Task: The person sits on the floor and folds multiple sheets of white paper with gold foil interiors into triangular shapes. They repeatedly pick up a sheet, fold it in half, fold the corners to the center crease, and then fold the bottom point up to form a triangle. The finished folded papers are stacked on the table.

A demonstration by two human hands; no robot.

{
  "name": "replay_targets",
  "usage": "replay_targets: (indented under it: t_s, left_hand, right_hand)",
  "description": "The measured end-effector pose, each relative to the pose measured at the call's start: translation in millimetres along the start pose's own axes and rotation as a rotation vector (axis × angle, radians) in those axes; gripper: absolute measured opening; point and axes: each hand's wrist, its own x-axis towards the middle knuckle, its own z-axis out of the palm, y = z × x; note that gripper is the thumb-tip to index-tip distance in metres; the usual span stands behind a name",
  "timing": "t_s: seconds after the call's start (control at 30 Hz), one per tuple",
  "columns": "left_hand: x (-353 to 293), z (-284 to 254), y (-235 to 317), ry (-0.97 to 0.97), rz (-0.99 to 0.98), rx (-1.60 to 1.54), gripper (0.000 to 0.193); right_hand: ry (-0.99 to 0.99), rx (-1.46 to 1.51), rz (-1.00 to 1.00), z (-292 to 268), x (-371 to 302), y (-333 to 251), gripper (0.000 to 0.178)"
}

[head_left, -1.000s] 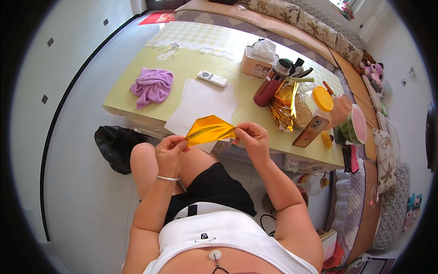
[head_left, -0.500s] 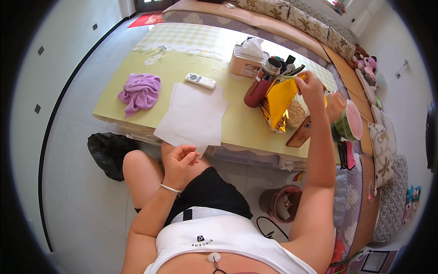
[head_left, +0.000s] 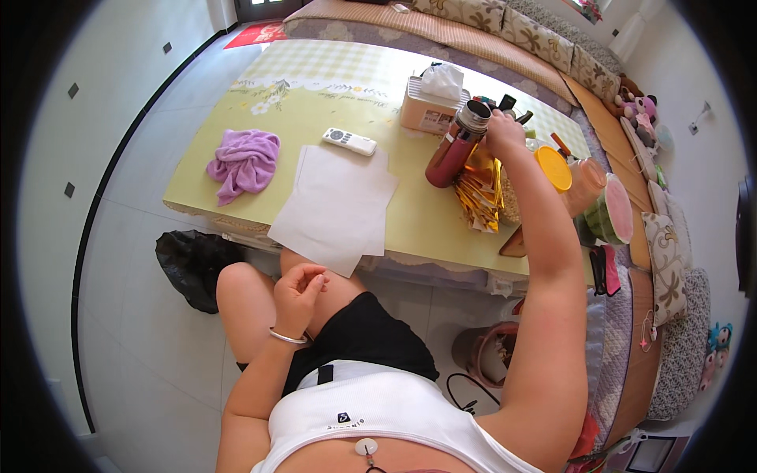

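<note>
My right hand (head_left: 505, 134) is stretched across the table, beside the open neck of a dark red thermos flask (head_left: 453, 154). Its fingers are largely hidden, so their grip cannot be made out. Just below that hand, a stack of shiny gold foil packets (head_left: 479, 197) stands against the flask. My left hand (head_left: 300, 298) hovers over my thigh near the table edge, loosely curled with thumb and fingertips together and nothing visible in it. Close to it, white paper sheets (head_left: 335, 205) lie on the table, their lower corner overhanging the edge.
A white remote control (head_left: 349, 142) and a purple cloth (head_left: 244, 164) lie on the table. Behind the flask stands a tissue box (head_left: 426, 110). A yellow lid (head_left: 553, 169), a clear container (head_left: 587, 183) and a cut watermelon (head_left: 611, 211) crowd the right side. A bin (head_left: 475, 355) stands below.
My right hand has moved left and away from me toward the flask. The gold sheet it held up has dropped from sight or into the stack. My left hand shifted slightly left and down.
</note>
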Motion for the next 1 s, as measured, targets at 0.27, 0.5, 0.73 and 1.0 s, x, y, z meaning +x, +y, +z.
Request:
replay_targets:
  t_s: [0.27, 0.5, 0.73, 1.0]
  left_hand:
    - [2, -6, -12, 0.09, 0.116, 0.135, 0.012]
    - [1, -6, -15, 0.036, 0.131, 0.193, 0.012]
    - [-3, -17, -20, 0.067, 0.125, 0.226, 0.012]
    - [0, -14, -3, 0.168, 0.367, 0.48, 0.013]
  right_hand:
    - [-0.227, 0.155, -0.174, -17, -36, 4, 0.028]
    - [-0.155, -0.237, -0.233, 51, -72, 18, 0.04]
    - [-0.241, -0.371, -0.243, 30, -87, -10, 0.048]
    - [-0.052, -0.214, -0.158, -15, -88, -7, 0.034]
